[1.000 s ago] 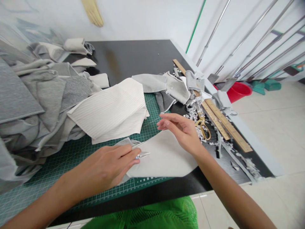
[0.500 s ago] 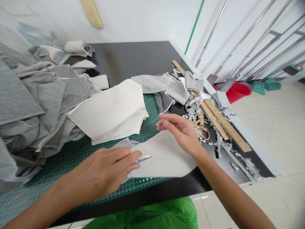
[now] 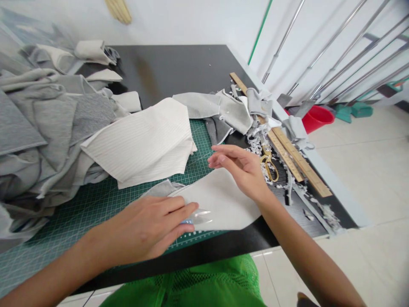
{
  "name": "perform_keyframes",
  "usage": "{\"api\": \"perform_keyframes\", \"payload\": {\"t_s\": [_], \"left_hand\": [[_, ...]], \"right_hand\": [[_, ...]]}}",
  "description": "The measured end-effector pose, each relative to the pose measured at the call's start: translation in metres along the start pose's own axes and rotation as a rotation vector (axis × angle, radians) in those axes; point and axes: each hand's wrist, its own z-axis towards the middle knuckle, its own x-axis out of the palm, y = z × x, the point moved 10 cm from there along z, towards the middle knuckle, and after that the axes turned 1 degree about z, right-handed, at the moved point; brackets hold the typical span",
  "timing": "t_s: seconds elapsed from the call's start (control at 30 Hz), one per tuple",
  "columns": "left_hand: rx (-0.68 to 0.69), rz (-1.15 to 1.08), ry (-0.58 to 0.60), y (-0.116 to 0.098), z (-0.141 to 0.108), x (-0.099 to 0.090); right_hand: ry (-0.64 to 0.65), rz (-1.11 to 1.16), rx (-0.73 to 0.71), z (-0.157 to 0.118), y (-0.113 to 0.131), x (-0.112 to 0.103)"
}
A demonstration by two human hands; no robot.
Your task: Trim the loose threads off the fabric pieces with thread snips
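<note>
My left hand (image 3: pixel 159 226) is closed around small blue-handled snips (image 3: pixel 200 216), whose two blades point right and stand apart above a pale fabric piece (image 3: pixel 220 200). That piece lies flat at the front edge of the green cutting mat (image 3: pixel 96 204), with a grey piece (image 3: pixel 162 188) partly under its left end. Over the pale fabric's upper right part is my right hand (image 3: pixel 244 168), its fingers bent slightly and apart, with nothing seen in them. Beyond both hands lies a white ribbed fabric piece (image 3: pixel 143 143).
Grey fabric is heaped (image 3: pixel 57 123) on the left. Grey pieces (image 3: pixel 223 108), wooden rulers (image 3: pixel 297 157), gold scissors (image 3: pixel 270 164) and trimmings lie on the black table (image 3: pixel 179 68) at right. Past its edge stand a red bucket (image 3: pixel 318 119) and long metal poles.
The snips' blades have spread apart, and my left hand has moved slightly right over the pale fabric. My right hand keeps nearly the same pose. The whole view has shifted slightly.
</note>
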Motion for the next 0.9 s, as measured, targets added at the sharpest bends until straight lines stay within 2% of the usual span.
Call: {"api": "perform_keyframes", "payload": {"t_s": [0.13,0.37,0.53,0.63,0.8,0.9], "left_hand": [[-0.008,0.121,0.001,0.003,0.005,0.003],[0.016,0.04,0.082,-0.009,0.013,-0.001],[-0.121,0.028,0.072,0.015,0.016,0.011],[-0.135,-0.064,0.07,0.027,0.014,0.017],[-0.126,-0.174,0.093,0.032,0.016,0.02],[-0.092,-0.147,0.064,0.029,0.019,0.019]], "right_hand": [[-0.002,-0.002,0.012,0.001,-0.001,0.0],[-0.008,0.005,0.002,0.0,0.001,-0.002],[-0.017,0.008,-0.014,0.001,0.003,-0.004],[-0.019,0.014,-0.003,0.001,0.002,-0.004],[-0.016,0.031,-0.005,0.001,0.003,-0.003],[-0.015,0.04,-0.002,0.001,0.002,-0.002]]}}
